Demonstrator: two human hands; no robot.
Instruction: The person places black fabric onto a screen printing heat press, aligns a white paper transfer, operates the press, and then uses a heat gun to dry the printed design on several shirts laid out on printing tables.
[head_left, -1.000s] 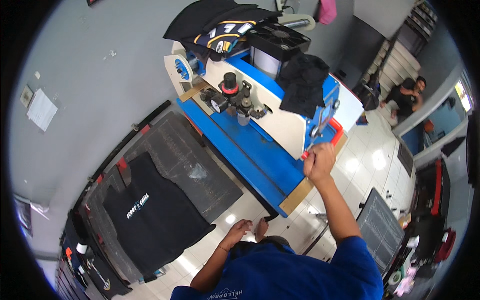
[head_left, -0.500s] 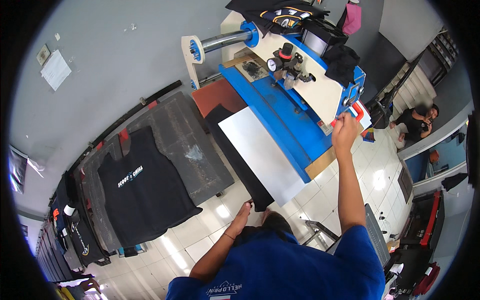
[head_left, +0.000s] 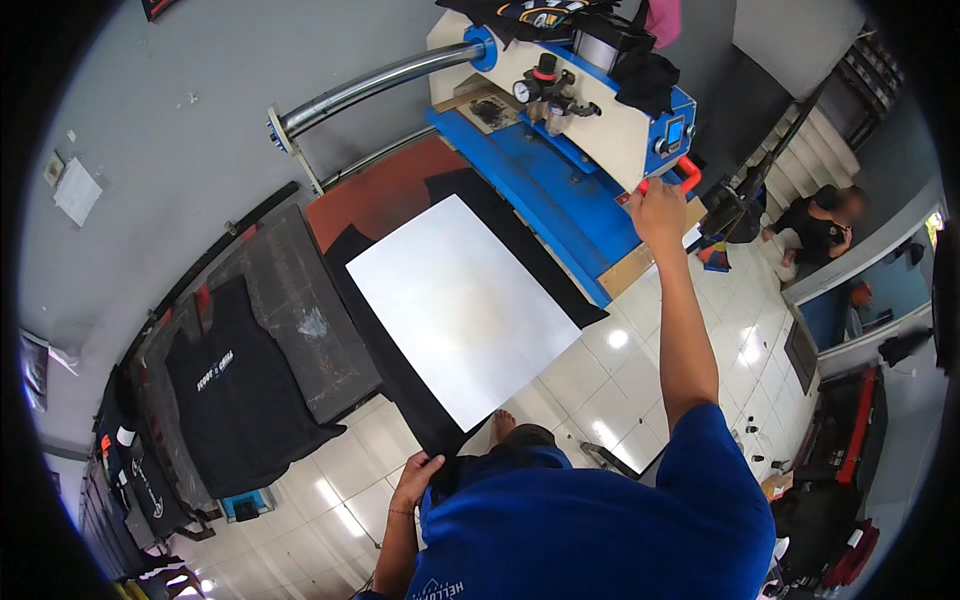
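My right hand point(head_left: 660, 213) is wrapped round the red handle point(head_left: 690, 174) of a blue and cream heat press point(head_left: 590, 85). To the left of the press head, a black shirt point(head_left: 420, 408) lies on a rust-red lower platen point(head_left: 372, 187). A large white sheet point(head_left: 460, 310) covers most of the shirt's middle, with faint brownish marks on it. Near my body, my left hand point(head_left: 412, 482) pinches the near corner of the shirt's hem, which overhangs the platen. The sheet hides whatever lies on the shirt beneath it.
Another black shirt with a small print point(head_left: 245, 395) lies on a dark platen point(head_left: 315, 320) at the left. A steel rail point(head_left: 380, 85) carries the press head. Dark clothes point(head_left: 645, 80) are heaped on top. Another person point(head_left: 815, 230) sits by the stairs at the right.
The press head has slid right along its rail with my right hand on the handle, uncovering more of the shirt and white sheet. My left hand has come onto the hem. The view has shifted.
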